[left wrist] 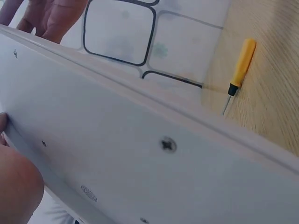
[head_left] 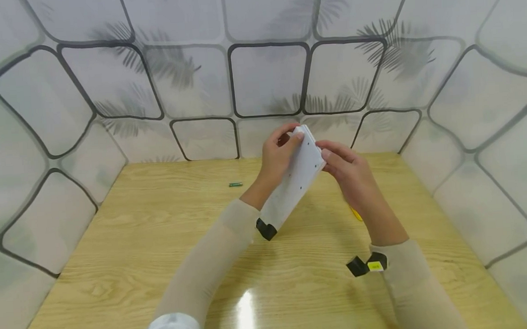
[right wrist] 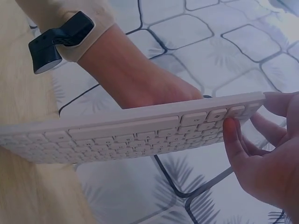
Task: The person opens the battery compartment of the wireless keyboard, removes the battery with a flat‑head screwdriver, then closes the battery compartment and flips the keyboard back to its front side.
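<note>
A white keyboard is tilted up above the table, its screw-dotted underside toward the head camera. My left hand grips one long edge near the top end, thumb across the underside. At the other corner of that end, my right hand pinches the keyboard between thumb and fingers. In the right wrist view the keys show, with fingertips of the right hand against the corner keys. Cross-head screws sit in the underside in the left wrist view.
A yellow-handled screwdriver lies on the wooden table, partly behind the right forearm in the head view. Farther back on the left lies a small green battery. Patterned walls enclose the table at the back and sides.
</note>
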Tool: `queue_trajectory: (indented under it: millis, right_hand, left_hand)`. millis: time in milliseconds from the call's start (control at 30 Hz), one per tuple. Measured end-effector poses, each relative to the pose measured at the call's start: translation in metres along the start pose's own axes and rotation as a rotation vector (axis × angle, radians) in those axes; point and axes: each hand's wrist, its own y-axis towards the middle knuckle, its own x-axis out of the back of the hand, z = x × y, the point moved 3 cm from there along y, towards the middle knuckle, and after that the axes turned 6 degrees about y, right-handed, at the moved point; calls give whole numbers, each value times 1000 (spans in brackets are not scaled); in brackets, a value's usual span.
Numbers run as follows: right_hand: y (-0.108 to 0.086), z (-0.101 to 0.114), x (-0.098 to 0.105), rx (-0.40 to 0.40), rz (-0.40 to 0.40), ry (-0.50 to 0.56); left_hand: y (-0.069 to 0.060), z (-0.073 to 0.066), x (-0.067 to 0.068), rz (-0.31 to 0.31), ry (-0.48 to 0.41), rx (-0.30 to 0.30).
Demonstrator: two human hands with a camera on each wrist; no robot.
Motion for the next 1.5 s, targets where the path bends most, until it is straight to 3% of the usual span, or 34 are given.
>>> queue_trajectory:
  millis: [167,367,567,800,1033,1333,1500]
  right_hand:
    - [3,7,-7,6,11,-116]
    - [5,9,-13,12,27,-215]
    - [5,7,-23,34,69,-188]
    - [7,3,-31,57,90,-154]
    - [7,-9,-42,78,140,-120]
    - [2,-34,-54,-14,172,-145]
    - [1,-51,-60,-35,185,-140]
  left_hand:
    - [-1,-2,2,-52,-65,-37]
    - [-2,-5,7,-50,-72,-63]
    - [0,-16,20,-30,20,-61]
    - [1,-27,36,13,85,-16]
    - [0,-36,54,16,166,-17]
    - [-8,-49,82,41,244,13]
    - [-15,-56,96,46,257,76]
